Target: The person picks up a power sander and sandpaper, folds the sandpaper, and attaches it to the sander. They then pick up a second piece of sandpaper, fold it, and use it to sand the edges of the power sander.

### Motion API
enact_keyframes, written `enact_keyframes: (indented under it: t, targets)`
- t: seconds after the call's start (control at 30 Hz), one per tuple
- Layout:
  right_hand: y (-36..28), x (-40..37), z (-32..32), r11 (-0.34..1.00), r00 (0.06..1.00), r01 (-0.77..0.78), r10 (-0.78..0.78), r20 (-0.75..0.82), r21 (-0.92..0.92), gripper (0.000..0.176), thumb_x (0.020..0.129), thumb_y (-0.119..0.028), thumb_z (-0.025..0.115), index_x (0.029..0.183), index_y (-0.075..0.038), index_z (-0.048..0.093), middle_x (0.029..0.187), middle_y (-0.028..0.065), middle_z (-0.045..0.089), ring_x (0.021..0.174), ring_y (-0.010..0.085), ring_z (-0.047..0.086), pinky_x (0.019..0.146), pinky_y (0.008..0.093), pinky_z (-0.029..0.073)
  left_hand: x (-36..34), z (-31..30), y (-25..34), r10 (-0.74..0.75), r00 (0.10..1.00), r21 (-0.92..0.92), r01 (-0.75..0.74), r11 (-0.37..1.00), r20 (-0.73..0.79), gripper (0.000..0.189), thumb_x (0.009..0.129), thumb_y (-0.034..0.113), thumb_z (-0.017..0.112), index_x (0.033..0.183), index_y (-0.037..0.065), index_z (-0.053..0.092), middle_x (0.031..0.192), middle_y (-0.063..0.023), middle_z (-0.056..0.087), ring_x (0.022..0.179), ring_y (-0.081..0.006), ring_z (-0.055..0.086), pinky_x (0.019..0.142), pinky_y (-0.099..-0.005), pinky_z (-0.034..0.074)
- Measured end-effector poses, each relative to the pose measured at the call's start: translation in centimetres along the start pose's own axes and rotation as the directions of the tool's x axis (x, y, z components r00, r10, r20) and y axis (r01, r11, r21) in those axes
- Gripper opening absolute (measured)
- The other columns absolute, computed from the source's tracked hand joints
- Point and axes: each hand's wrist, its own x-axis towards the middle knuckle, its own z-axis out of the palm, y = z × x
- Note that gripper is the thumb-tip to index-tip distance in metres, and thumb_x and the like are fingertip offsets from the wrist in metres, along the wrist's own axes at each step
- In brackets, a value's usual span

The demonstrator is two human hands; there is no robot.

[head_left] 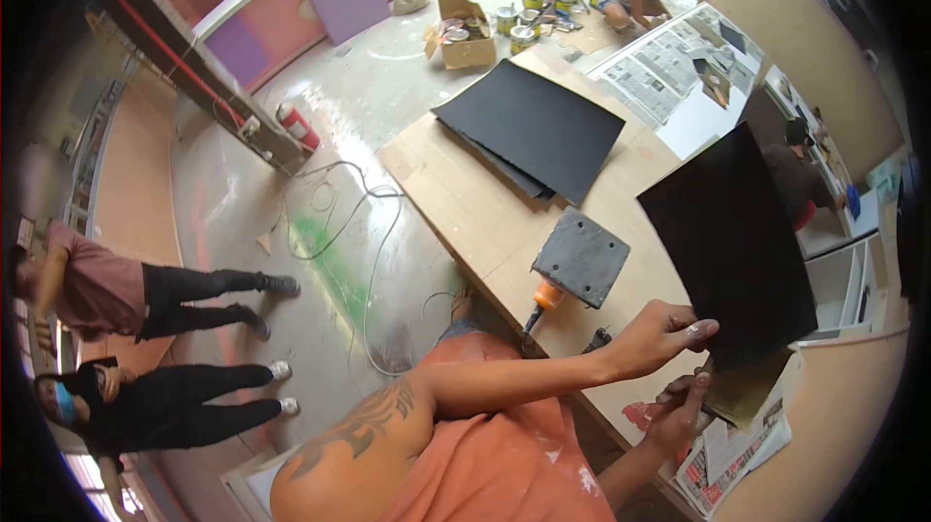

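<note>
Left grip (656, 340) pinching a black sheet (732, 241), right grip (677, 419) by its corner (can't tell if clamped)

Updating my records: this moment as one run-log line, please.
left hand: pinching black sheet; right hand: at sheet's lower corner; other black sheets: on table; square-padded tool: on table

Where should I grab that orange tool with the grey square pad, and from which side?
Probably by its orange body, coming from your own side of the table: that narrower part points toward you, near the table's edge, while the broad, flat grey pad offers less to wrap around.
</note>
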Motion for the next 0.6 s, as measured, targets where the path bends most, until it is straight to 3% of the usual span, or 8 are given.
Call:
enact_keyframes:
  t: [0.03,0.1,0.2,0.27,0.3,0.47,0.53,0.6]
  targets:
    - [0.1,0.2,-0.1,0.998,0.997,0.063,-0.062,-0.037,0.016,0.033,0.095,-0.028,0.063,0.106,0.003,0.058,0.063,0.0042,0.054,0.046,0.0087,0.046,0.041,0.0198,0.035,-0.2,-0.1,0.0,0.022,1.0,0.088,-0.023,0.996,0.013,0.046,0.095,0.039,0.061,0.086,-0.005,0.07,0.067,-0.0098,0.067,0.063,-0.0106,0.057,0.057,-0.0296,0.047]
    - [0.1,0.3,0.4,0.999,0.993,0.047,-0.045,-0.109,0.013,0.032,0.095,-0.028,0.064,0.102,0.003,0.058,0.064,0.0049,0.055,0.045,0.0091,0.047,0.04,0.0198,0.035,-0.8,0.2,-0.1,0.035,0.999,0.177,-0.041,0.983,0.038,0.046,0.096,0.039,0.061,0.086,-0.005,0.071,0.063,-0.0104,0.065,0.06,-0.0111,0.057,0.055,-0.0306,0.047]
    - [-0.1,-0.1,2.0,0.998,0.972,0.042,-0.049,-0.228,-0.035,0.029,0.096,-0.026,0.062,0.1,0.003,0.058,0.061,0.0065,0.056,0.042,0.0109,0.049,0.04,0.0204,0.036,-1.3,1.2,0.5,-0.194,0.981,0.022,0.193,0.981,0.01,0.049,0.096,0.038,0.062,0.071,-0.004,0.061,0.051,-0.0051,0.052,0.056,-0.0068,0.05,0.047,-0.0276,0.039]
    - [0.4,-0.6,1.2,1.0,1.0,0.015,-0.015,0.004,-0.018,0.028,0.096,-0.024,0.06,0.101,0.003,0.058,0.055,0.0061,0.054,0.039,0.0118,0.048,0.037,0.0217,0.035,-1.1,1.5,0.6,-0.153,0.988,0.055,0.153,0.987,-0.005,0.051,0.097,0.038,0.061,0.066,-0.002,0.056,0.05,-0.0019,0.048,0.053,-0.0054,0.046,0.045,-0.0262,0.036]
    - [-0.1,-1.5,2.5,1.0,0.995,0.002,-0.003,-0.101,-0.006,0.025,0.099,-0.025,0.057,0.089,-0.002,0.062,0.057,0.0,0.047,0.042,0.0074,0.037,0.04,0.0228,0.03,-0.9,1.7,0.4,-0.114,0.993,0.019,0.114,0.993,-0.011,0.051,0.097,0.039,0.06,0.066,-0.002,0.056,0.051,-0.001,0.047,0.051,-0.0057,0.045,0.044,-0.0265,0.036]
    - [-0.3,-1.6,1.5,1.0,0.995,0.008,-0.008,-0.096,0.007,0.026,0.099,-0.028,0.057,0.096,-0.003,0.062,0.058,-0.0011,0.048,0.045,0.006,0.04,0.041,0.0216,0.029,-0.7,2.8,-1.4,0.035,0.999,-0.039,-0.036,0.999,-0.029,0.05,0.098,0.039,0.059,0.067,-0.001,0.056,0.056,0.0001,0.049,0.05,-0.0055,0.043,0.043,-0.0269,0.036]
    - [-0.8,-1.1,1.6,1.0,0.991,0.009,-0.013,-0.134,-0.03,0.025,0.099,-0.028,0.058,0.098,-0.003,0.062,0.059,-0.0015,0.049,0.046,0.0057,0.042,0.041,0.0213,0.029,-1.4,2.8,-0.7,-0.25,0.963,-0.063,0.257,0.964,0.099,0.049,0.097,0.039,0.06,0.068,0.0,0.056,0.056,0.0,0.049,0.051,-0.0051,0.043,0.044,-0.0264,0.035]
    - [0.2,-0.6,1.6,0.994,0.978,0.055,-0.035,-0.205,0.095,0.027,0.097,-0.025,0.059,0.095,0.002,0.062,0.052,0.0022,0.05,0.037,0.0105,0.043,0.034,0.0236,0.033,-1.5,3.0,-1.1,-0.225,0.97,-0.024,0.228,0.973,0.092,0.048,0.1,0.037,0.056,0.067,0.001,0.053,0.057,0.0014,0.046,0.054,-0.0048,0.04,0.046,-0.027,0.034]
